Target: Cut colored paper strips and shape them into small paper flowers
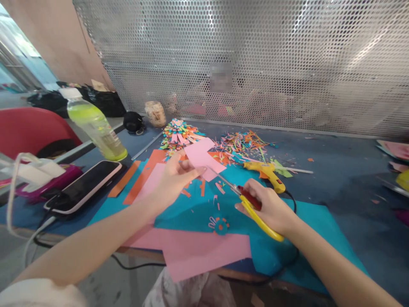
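Note:
My left hand (179, 172) pinches a pink paper piece (203, 157) between thumb and fingers above the blue paper sheets. Yellow and red handled scissors (251, 209) are in my right hand (266, 204), their blades pointing up and left to the lower edge of the pink piece. Below, on the blue sheet (185, 213), lies a small blue round flower (220, 226) with orange and pink bits, beside small paper scraps. A large pink sheet (207, 251) overlaps the table's front edge.
A yellow glue gun (266, 172) lies right of centre, its cable running forward. Behind are a pile of colored flowers (179, 134) and paper shreds (244, 143). At left stand a leaning bottle (96, 125) and a phone (84, 186). A perforated metal panel (271, 64) rises behind.

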### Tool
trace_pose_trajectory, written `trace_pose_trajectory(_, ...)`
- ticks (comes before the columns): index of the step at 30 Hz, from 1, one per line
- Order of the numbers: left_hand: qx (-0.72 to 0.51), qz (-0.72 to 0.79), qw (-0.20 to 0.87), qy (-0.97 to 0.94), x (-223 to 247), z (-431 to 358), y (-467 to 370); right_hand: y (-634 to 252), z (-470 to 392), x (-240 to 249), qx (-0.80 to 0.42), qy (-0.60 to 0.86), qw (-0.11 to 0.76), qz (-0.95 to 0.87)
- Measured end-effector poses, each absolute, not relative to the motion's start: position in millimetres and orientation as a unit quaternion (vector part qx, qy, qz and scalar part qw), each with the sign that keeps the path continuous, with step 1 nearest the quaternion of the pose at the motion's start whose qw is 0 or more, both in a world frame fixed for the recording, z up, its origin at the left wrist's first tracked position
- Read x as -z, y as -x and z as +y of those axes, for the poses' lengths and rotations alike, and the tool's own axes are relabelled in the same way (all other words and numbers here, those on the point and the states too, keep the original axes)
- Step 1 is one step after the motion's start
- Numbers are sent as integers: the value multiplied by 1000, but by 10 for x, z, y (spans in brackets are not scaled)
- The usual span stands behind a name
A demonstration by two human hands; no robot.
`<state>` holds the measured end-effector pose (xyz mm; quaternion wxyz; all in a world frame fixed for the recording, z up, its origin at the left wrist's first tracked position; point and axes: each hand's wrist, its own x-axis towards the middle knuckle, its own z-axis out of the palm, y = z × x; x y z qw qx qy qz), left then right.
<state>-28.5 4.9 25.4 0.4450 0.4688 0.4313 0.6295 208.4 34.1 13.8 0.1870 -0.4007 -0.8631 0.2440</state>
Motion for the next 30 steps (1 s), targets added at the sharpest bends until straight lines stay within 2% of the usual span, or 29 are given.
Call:
trace_pose_trajectory(11,-621,460,404,-489,-239,56,280,-2051,333,-156,-223,412,175,-866)
trace_pose_trajectory(22,-640,496,176,-560,-349,175,548,-2156,424,-235,-197,434,125,-870)
trace_pose_trajectory(30,-562,507,212,-618,-288,97,468,-2143,367,-225,-225,405,133,-876)
